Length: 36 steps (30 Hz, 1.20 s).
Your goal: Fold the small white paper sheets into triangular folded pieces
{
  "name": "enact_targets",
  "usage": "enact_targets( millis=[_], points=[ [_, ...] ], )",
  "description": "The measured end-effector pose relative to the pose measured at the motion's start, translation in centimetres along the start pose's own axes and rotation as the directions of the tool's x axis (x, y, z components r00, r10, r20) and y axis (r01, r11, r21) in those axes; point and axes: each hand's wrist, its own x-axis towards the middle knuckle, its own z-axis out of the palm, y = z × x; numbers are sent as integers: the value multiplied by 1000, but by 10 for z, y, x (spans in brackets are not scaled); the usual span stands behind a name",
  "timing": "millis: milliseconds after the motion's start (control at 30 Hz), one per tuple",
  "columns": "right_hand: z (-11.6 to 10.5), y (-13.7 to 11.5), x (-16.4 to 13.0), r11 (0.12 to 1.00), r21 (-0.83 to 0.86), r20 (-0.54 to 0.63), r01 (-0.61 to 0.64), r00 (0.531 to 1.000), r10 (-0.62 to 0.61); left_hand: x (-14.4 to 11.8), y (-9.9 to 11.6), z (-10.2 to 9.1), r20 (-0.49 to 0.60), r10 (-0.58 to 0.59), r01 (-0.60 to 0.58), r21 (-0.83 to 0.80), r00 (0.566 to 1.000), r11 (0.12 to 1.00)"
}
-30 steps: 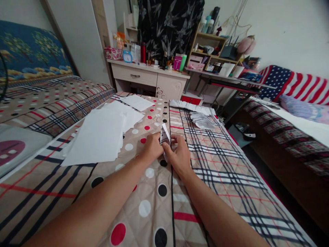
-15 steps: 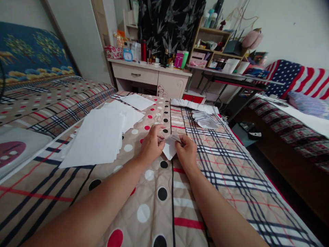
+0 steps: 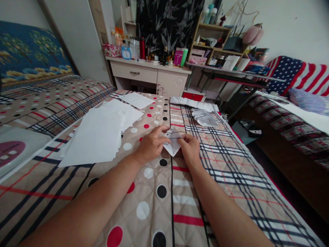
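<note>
White paper, small and folded into a diamond, right in the middle of things! Call it the folded paper [image 3: 173, 147], low over the quilted bedspread [image 3: 136, 212], one point aimed back toward the body, with dark marks near the top too small to read. Resting on the cloth or just clear of it? Cannot tell from this angle.

Over to the right hand [image 3: 190, 150]: closed down snugly, thumb against curled forefinger, right corner caught in the pinch. Seems to serve as the anchor, probably to stop so light a thing from twisting, and leaves the broad face in plain view.

Across to the left hand [image 3: 150, 144]: much looser, fingers partly spread, forefinger out along the upper left edge, thumb laid against the left side. Touching, yes; pinching, cannot tell. Likely kept half open for freedom along that edge.

Wide left now, a loose pile of white sheets [image 3: 94, 133], overlapping, with another sheet [image 3: 137, 101] toward the far end. Off to the right, a fanned bundle of folded pieces [image 3: 205, 119], and just beyond, a long white row [image 3: 190, 102]. Looks sorted by side, flat one way and folded the other, near enough to reach, yet clear of both elbows.
</note>
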Motion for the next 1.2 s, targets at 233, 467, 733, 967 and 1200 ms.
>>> enact_targets(
  millis=[233, 467, 733, 967, 1200],
  points=[
    [-5, 1, 3, 994, 57, 53, -95, 994, 92, -2, 1, -7, 120, -77, 98, -173, 990, 980],
    [-7, -9, -1, 989, 70, 162, -131, 980, 119, 3, 2, -3, 25, -136, 135, -374, 990, 918],
    [-4, -9, -7, 1000, 12, 179, -23, 984, 21, 4, -7, 5, 141, -441, 419, -652, 886, 632],
    [-1, -6, -6, 993, 120, 282, 8, 958, -41, 2, -8, 7, 102, -505, 468, -564, 857, 680],
    [2, -4, -9, 978, 207, 279, -11, 959, -48, 5, 1, 4, 55, -489, 387, -691, 870, 610]
  ],
)
